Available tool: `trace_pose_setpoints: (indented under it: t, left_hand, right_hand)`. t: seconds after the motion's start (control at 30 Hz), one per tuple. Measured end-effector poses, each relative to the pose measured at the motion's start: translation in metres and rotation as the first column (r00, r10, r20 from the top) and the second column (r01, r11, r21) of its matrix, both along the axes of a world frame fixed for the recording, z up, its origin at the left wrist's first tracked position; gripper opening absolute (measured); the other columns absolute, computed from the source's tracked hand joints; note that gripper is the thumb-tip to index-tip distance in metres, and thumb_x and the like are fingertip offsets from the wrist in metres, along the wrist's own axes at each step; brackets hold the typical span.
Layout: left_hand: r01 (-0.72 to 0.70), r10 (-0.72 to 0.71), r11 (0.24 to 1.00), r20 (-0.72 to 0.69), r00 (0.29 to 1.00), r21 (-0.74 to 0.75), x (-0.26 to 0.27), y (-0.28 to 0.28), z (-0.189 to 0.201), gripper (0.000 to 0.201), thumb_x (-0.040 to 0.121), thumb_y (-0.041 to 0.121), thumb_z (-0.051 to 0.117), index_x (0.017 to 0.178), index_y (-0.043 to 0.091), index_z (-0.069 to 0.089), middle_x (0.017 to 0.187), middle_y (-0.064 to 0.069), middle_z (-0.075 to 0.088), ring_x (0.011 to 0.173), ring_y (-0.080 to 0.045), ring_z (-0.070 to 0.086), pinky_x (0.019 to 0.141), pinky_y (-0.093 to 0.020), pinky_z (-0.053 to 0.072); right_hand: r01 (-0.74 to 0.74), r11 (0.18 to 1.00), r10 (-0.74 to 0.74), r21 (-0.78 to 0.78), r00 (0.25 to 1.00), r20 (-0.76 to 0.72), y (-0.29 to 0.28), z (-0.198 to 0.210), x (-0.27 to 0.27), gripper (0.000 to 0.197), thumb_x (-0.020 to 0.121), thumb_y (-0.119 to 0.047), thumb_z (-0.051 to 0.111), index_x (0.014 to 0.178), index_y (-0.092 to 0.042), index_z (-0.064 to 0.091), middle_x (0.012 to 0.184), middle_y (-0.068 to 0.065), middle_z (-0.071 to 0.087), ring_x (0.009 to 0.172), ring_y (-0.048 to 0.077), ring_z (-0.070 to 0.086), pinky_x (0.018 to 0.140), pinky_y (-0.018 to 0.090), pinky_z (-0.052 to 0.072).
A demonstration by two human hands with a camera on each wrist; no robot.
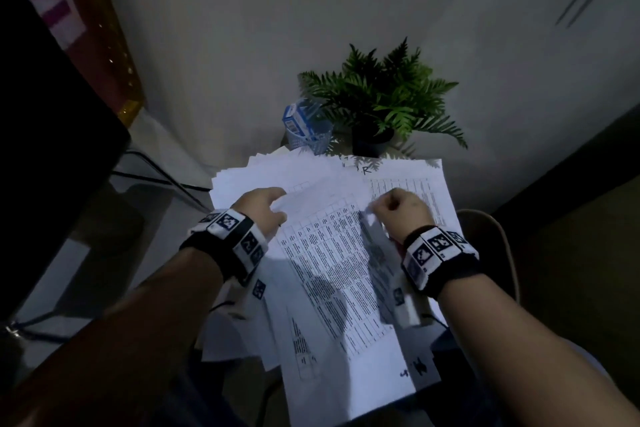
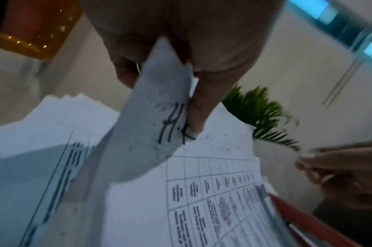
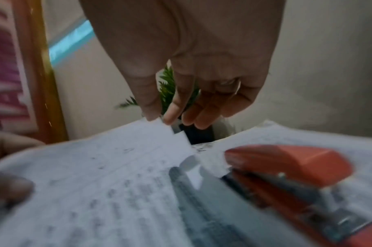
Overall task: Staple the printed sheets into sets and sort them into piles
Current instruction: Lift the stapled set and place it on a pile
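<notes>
A loose heap of printed sheets with tables on them covers the small table. My left hand pinches the lifted top-left corner of one sheet; in the left wrist view its fingers hold a curled corner marked "H.K" by hand. My right hand pinches the top-right corner of the same top sheets, thumb and forefinger closed on the paper corner. An orange stapler lies on the papers just below my right wrist, not held; in the head view that wrist hides most of it.
A potted fern and a blue mesh cup holding a small box stand at the table's far edge against the wall. A dark screen and cables are at the left. More sheets marked "R" lie at the back right.
</notes>
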State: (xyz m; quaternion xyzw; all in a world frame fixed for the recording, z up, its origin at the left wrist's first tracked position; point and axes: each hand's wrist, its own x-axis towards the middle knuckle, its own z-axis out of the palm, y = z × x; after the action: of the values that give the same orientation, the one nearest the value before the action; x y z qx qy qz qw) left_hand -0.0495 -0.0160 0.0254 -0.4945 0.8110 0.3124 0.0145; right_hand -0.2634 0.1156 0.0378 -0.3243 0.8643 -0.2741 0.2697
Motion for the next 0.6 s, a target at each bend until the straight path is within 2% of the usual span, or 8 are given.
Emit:
trace_pose_setpoints:
  t: [0.07, 0.17, 0.2, 0.27, 0.3, 0.37, 0.47, 0.6]
  left_hand:
    - [0.012, -0.015, 1.0, -0.103, 0.995, -0.029, 0.009, 0.012, 0.016, 0.026, 0.084, 0.019, 0.061, 0.109, 0.023, 0.064, 0.107, 0.0, 0.064, 0.102, -0.022, 0.057, 0.082, -0.026, 0.042]
    - [0.012, -0.021, 0.999, -0.209, 0.978, -0.042, 0.019, 0.034, 0.042, 0.015, 0.076, 0.03, 0.054, 0.088, 0.032, 0.063, 0.089, 0.005, 0.065, 0.092, -0.021, 0.06, 0.076, -0.027, 0.043]
    - [0.009, -0.023, 0.998, -0.243, 0.97, -0.058, 0.023, 0.041, 0.048, 0.018, 0.072, 0.033, 0.051, 0.085, 0.035, 0.062, 0.087, 0.004, 0.067, 0.09, -0.021, 0.061, 0.076, -0.028, 0.045]
    - [-0.007, -0.02, 0.995, -0.262, 0.965, -0.102, 0.03, 0.051, 0.059, 0.021, 0.069, 0.036, 0.047, 0.086, 0.036, 0.061, 0.088, 0.005, 0.068, 0.091, -0.021, 0.061, 0.079, -0.03, 0.047]
    - [-0.011, -0.019, 0.993, -0.247, 0.969, -0.12, 0.033, 0.055, 0.066, 0.019, 0.069, 0.038, 0.047, 0.085, 0.037, 0.059, 0.087, 0.006, 0.066, 0.09, -0.021, 0.061, 0.079, -0.03, 0.046]
    - [0.017, -0.046, 0.986, -0.174, 0.984, -0.164, 0.036, 0.06, 0.078, 0.016, 0.069, 0.047, 0.046, 0.078, 0.036, 0.054, 0.08, 0.007, 0.064, 0.085, -0.021, 0.06, 0.076, -0.03, 0.044]
    - [0.055, -0.083, 0.981, -0.144, 0.986, -0.185, 0.032, 0.071, 0.098, 0.03, 0.068, 0.058, 0.04, 0.075, 0.034, 0.055, 0.079, 0.003, 0.065, 0.082, -0.023, 0.061, 0.076, -0.033, 0.049]
    - [0.013, -0.06, 0.984, -0.261, 0.963, -0.178, 0.016, 0.091, 0.118, 0.021, 0.089, 0.031, 0.054, 0.097, 0.014, 0.065, 0.096, -0.006, 0.069, 0.092, -0.024, 0.061, 0.078, -0.03, 0.046]
  right_hand:
    - [0.023, 0.993, -0.007, -0.113, 0.99, 0.142, 0.001, 0.01, 0.015, 0.029, 0.082, -0.031, 0.068, 0.104, -0.014, 0.061, 0.102, 0.007, 0.061, 0.087, 0.022, 0.059, 0.076, 0.031, 0.05]
    - [0.003, 0.984, 0.036, -0.177, 0.977, 0.212, 0.003, 0.027, 0.026, 0.067, 0.081, -0.035, 0.07, 0.138, -0.022, 0.036, 0.138, 0.009, 0.042, 0.122, 0.028, 0.047, 0.101, 0.041, 0.041]
    - [0.0, 0.984, 0.044, -0.179, 0.969, 0.242, 0.005, 0.033, 0.028, 0.069, 0.083, -0.033, 0.069, 0.141, -0.021, 0.033, 0.141, 0.009, 0.04, 0.126, 0.028, 0.044, 0.1, 0.037, 0.04]
    - [0.029, 0.976, 0.032, -0.216, 0.961, 0.275, 0.011, 0.046, 0.028, 0.052, 0.087, -0.028, 0.066, 0.132, -0.013, 0.045, 0.127, 0.009, 0.054, 0.114, 0.026, 0.052, 0.083, 0.027, 0.041]
    - [0.029, 0.968, 0.039, -0.25, 0.964, 0.264, 0.013, 0.052, 0.028, 0.04, 0.088, -0.025, 0.065, 0.123, -0.01, 0.053, 0.116, 0.009, 0.06, 0.104, 0.023, 0.056, 0.076, 0.024, 0.04]
    - [-0.026, 0.957, 0.09, -0.29, 0.974, 0.21, 0.017, 0.065, 0.03, 0.031, 0.088, -0.023, 0.064, 0.115, -0.008, 0.06, 0.108, 0.006, 0.064, 0.097, 0.019, 0.058, 0.077, 0.023, 0.039]
    - [-0.182, 0.943, 0.22, -0.277, 0.969, 0.113, 0.021, 0.085, 0.039, 0.042, 0.088, -0.025, 0.064, 0.126, -0.008, 0.055, 0.124, 0.008, 0.06, 0.112, 0.021, 0.056, 0.085, 0.023, 0.038]
    - [-0.302, 0.905, 0.304, -0.299, 0.952, -0.042, 0.028, 0.109, 0.056, 0.047, 0.09, -0.023, 0.061, 0.133, -0.011, 0.048, 0.134, 0.009, 0.052, 0.121, 0.023, 0.051, 0.099, 0.03, 0.038]
